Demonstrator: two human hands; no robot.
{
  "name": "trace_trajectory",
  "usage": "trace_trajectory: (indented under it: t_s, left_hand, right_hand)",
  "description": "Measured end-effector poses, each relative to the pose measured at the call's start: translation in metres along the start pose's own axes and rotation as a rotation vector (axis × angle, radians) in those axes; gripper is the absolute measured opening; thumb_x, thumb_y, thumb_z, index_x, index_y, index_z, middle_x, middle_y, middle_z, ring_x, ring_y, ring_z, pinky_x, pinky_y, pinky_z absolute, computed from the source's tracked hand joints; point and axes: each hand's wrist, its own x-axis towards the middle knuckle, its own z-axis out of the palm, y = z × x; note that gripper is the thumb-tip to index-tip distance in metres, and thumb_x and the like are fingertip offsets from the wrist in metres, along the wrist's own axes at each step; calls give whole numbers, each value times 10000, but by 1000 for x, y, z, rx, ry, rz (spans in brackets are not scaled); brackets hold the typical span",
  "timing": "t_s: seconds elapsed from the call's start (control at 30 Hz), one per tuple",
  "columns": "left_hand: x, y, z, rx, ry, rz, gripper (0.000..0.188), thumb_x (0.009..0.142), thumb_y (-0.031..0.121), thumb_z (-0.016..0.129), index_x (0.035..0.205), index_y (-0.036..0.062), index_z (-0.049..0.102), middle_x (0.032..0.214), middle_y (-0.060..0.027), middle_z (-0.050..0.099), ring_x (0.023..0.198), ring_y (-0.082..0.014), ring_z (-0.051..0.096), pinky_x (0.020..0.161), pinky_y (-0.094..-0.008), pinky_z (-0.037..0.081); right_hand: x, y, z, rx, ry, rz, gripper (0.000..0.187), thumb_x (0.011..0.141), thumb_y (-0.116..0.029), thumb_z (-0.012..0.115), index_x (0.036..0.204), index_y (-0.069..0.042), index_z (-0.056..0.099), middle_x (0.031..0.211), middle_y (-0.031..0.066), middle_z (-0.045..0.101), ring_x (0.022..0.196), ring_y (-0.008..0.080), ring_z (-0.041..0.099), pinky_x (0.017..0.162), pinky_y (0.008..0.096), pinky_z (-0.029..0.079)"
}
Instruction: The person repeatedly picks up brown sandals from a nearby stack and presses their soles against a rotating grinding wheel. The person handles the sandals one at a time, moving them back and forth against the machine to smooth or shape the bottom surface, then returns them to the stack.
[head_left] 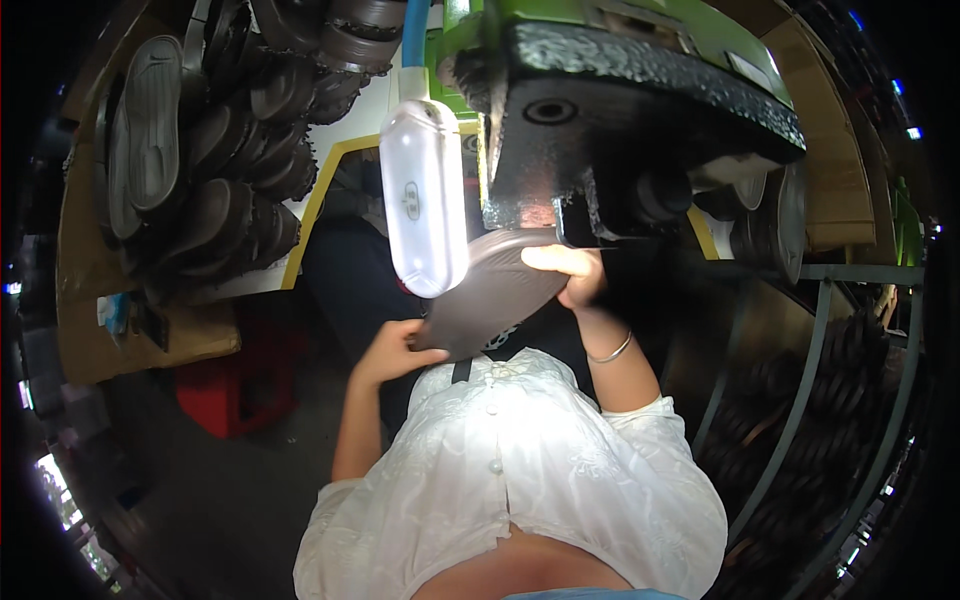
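Note:
A dark brown shoe sole [492, 300] is stretched between my two hands, just under the head of a green and black machine [640, 120]. My left hand [398, 352] is closed on its near left end, thumb on top and fingers at the edge. At the far right end my right hand [572, 270] grips it, thumb laid across the upper face. That far edge of the sole lies close below the small metal parts at the machine's working point. Whether it touches them I cannot tell. Part of the sole's far left is hidden behind a lit white lamp [422, 200].
The lamp hangs from a blue tube [415, 35]. Piled brown soles [230, 130] fill the table's left side, by cardboard [85, 290]. More soles [785, 225] stand at the right. A red stool [225, 390] is at lower left, a metal rack [815, 370] at right.

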Motion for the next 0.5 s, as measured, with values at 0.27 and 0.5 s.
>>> trace_trajectory:
  t_s: [0.27, 0.5]
  left_hand:
    - [68, 113, 52, -84, 270, 431, 328, 775, 192, 671, 1029, 3, 583, 925, -84, 631, 836, -144, 595, 745, -263, 469]
    - [63, 122, 64, -160, 383, 375, 242, 830, 188, 616, 976, -2, 580, 906, -67, 610, 830, -138, 559, 755, -253, 441]
  right_hand:
    - [17, -49, 19, -398, -280, 45, 309, 619, -17, 686, 911, 16, 591, 870, 38, 606, 805, 112, 552, 733, 250, 439]
    - [-31, -7, -48, -432, -438, 325, 683, 678, -195, 731, 1238, 41, 417, 1183, 139, 509, 1102, 214, 464, 959, 323, 349]
